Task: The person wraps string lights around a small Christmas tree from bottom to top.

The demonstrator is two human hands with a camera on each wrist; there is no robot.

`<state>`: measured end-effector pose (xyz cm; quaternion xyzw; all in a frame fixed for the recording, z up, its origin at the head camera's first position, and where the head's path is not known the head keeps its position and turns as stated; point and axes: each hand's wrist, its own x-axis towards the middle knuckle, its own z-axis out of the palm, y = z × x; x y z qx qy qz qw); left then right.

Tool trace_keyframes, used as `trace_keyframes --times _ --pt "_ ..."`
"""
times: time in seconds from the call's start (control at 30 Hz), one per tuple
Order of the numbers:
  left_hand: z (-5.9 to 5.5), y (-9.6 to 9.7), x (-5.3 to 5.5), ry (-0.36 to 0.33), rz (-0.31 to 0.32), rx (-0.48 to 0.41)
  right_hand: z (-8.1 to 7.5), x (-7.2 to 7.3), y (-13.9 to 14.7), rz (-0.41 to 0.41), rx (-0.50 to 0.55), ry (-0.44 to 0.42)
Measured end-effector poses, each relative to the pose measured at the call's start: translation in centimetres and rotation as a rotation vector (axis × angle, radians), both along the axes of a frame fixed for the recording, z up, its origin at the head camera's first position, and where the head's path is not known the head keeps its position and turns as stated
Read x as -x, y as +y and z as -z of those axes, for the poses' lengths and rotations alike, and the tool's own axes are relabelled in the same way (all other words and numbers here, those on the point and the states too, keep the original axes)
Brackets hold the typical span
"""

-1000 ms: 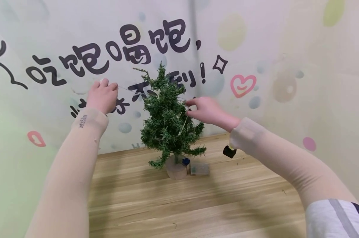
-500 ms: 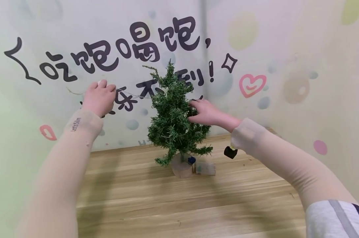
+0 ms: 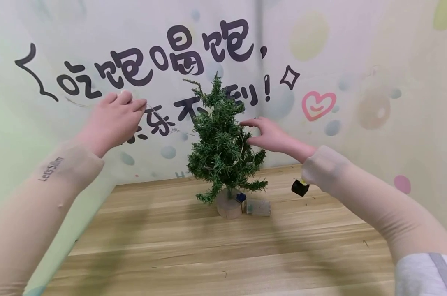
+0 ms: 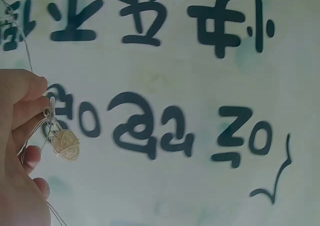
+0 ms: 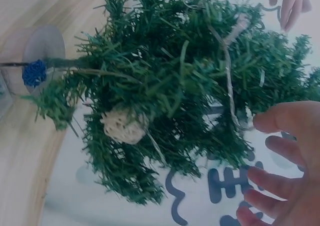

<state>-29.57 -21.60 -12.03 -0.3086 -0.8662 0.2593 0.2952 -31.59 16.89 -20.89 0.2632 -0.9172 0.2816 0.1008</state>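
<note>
A small green artificial Christmas tree (image 3: 223, 144) stands on a round wooden base (image 3: 228, 207). A thin wire light string (image 3: 162, 116) runs from its left side to my left hand (image 3: 114, 119), which pinches the wire left of the tree. Below those fingers, in the left wrist view, hangs a pale wicker ball (image 4: 65, 145) on the string. My right hand (image 3: 271, 133) is at the tree's right side, fingers spread, the thumb against or very near a loop of wire (image 5: 230, 86). Another pale wicker ball (image 5: 125, 125) sits among the branches, and a blue ball (image 5: 34, 73) is by the base.
A clear flat box (image 3: 258, 207) lies beside the base on the wooden table (image 3: 193, 255). Close behind the tree is a wall (image 3: 319, 53) with printed black characters and coloured shapes. A small black object (image 3: 300, 188) appears below the right sleeve.
My left hand has moved farther left of the tree, with more wire stretched between them. My right hand remains at the tree's right side, its thumb and forefinger farther apart. The view has shifted.
</note>
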Motion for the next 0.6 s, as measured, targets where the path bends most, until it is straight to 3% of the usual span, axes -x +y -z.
trace_keyframes --times 0.37,0.47,0.6 --pt "-2.3 3.3 -6.6 0.146 0.196 0.195 -2.8 -1.8 1.2 0.063 0.131 0.179" --pt "-2.5 4.5 -7.8 0.166 0.239 0.257 -3.5 -2.4 0.9 0.049 0.156 0.232" --pt "-2.4 6.0 -8.6 0.197 0.316 0.313 -4.4 -3.4 -0.1 -0.027 0.212 0.242"
